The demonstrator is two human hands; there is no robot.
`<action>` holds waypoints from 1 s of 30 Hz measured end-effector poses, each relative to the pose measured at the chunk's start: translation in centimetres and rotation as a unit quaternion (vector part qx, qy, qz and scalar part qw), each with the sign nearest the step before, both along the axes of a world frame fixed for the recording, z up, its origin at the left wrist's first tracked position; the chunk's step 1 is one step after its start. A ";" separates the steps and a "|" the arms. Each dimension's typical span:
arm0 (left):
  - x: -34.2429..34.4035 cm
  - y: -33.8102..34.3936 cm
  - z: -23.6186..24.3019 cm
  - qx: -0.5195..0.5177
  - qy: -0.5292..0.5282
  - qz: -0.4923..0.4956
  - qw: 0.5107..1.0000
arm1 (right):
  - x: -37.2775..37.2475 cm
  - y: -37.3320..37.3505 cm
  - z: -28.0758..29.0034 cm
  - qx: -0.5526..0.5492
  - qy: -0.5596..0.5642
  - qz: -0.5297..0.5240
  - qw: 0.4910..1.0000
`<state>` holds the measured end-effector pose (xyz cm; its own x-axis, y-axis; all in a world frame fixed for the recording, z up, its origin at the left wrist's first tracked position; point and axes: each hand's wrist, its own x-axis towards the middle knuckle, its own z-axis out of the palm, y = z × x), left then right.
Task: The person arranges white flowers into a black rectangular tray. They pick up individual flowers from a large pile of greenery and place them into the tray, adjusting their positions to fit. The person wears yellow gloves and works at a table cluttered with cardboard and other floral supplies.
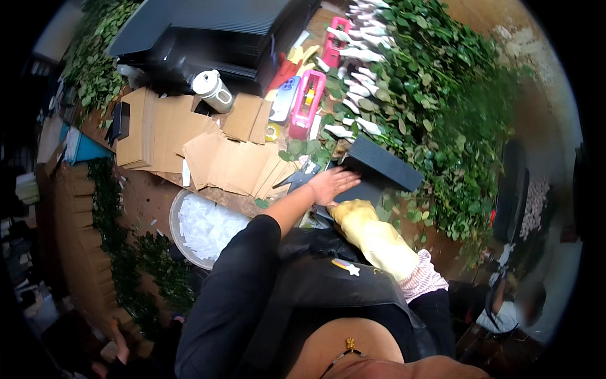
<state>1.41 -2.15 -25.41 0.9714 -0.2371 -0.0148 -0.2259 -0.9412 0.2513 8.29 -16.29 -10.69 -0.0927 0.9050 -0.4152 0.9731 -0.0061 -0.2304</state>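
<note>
My bare left hand (334,185) lies flat, fingers stretched out, on a dark sheet (366,189) at the bench's front edge. Beyond its fingertips, a dark ribbed panel (382,163) stands tilted up from that sheet. My right hand (356,221), in a yellow glove, is closed beside the left wrist at the sheet's near edge. Whatever the glove grips is hidden. A dark-handled tool (300,175) lies just left of my left hand, partly covered by leaves.
Leafy stems (435,95) with white-wrapped heads pile up at the right. Flat cardboard pieces (221,161), a white tumbler (213,90) and pink tape dispensers (307,104) lie left of centre. A tub of white pieces (175,221) stands front left; stacked dark sheets (208,31) are behind.
</note>
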 end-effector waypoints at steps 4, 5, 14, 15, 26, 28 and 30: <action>-1.1 -0.6 -2.9 -0.019 -0.037 0.046 0.998 | -3.4 8.1 4.6 0.149 0.198 0.062 0.967; -0.8 -0.8 -3.6 -0.025 -0.055 0.052 0.997 | -4.7 10.4 4.1 0.178 0.185 0.083 0.963; -1.1 -1.6 -1.7 -0.166 -0.112 0.082 0.976 | -9.5 22.7 -4.7 0.317 -0.128 0.265 0.902; -1.1 -1.5 -2.1 -0.164 -0.111 0.080 0.977 | -9.2 22.6 -6.6 0.294 -0.068 0.232 0.925; 0.8 -0.7 -4.4 -0.141 -0.096 0.055 0.984 | 1.2 5.9 5.5 0.249 0.188 -0.172 0.934; 0.8 -0.6 -4.1 -0.132 -0.087 0.042 0.986 | 2.6 2.4 3.4 -0.007 0.269 -0.398 0.877; 0.7 -0.2 -0.7 -0.105 -0.046 0.007 0.993 | 4.6 -0.6 -0.6 -0.076 0.393 -0.531 0.747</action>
<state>2.15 -2.37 -26.12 0.9693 -0.2130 0.1231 -0.2453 -0.8735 0.4205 12.91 -16.91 -11.31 0.3744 0.5891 -0.7160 -0.0340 -0.7630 -0.6455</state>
